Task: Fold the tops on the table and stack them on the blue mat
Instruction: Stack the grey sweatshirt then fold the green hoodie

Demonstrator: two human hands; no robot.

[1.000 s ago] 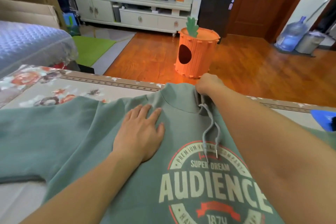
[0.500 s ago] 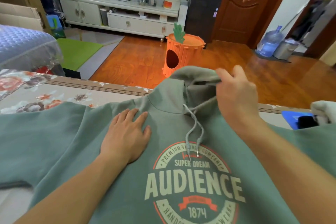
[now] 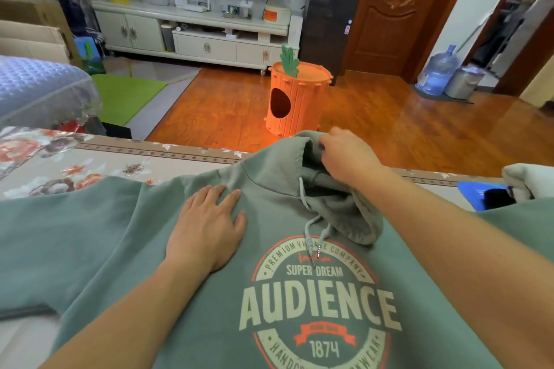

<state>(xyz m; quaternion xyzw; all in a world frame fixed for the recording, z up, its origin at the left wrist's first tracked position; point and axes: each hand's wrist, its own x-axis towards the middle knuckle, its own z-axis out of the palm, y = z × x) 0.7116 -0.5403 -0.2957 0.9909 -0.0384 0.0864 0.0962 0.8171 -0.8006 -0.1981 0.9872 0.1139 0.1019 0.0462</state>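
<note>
A sage-green hoodie point(image 3: 126, 243) with an "AUDIENCE" print lies face up across the table point(image 3: 99, 163). My left hand point(image 3: 207, 226) presses flat on its chest, left of the collar, fingers straight. My right hand point(image 3: 344, 159) grips the hood point(image 3: 338, 210), which is folded down over the neckline with its grey lining showing. Two drawstrings hang onto the print. The blue mat point(image 3: 473, 190) sits at the far right, partly covered by a dark item and a pale folded garment point(image 3: 530, 180).
The table carries a floral cloth and its far edge runs just beyond the hood. On the wooden floor behind stands an orange carrot-shaped bin point(image 3: 295, 99). A blue-covered bed point(image 3: 39, 87) lies at the left.
My right hand has pulled the hood from the far table edge toward me and down over the collar. The left hand has stayed pressed on the chest.
</note>
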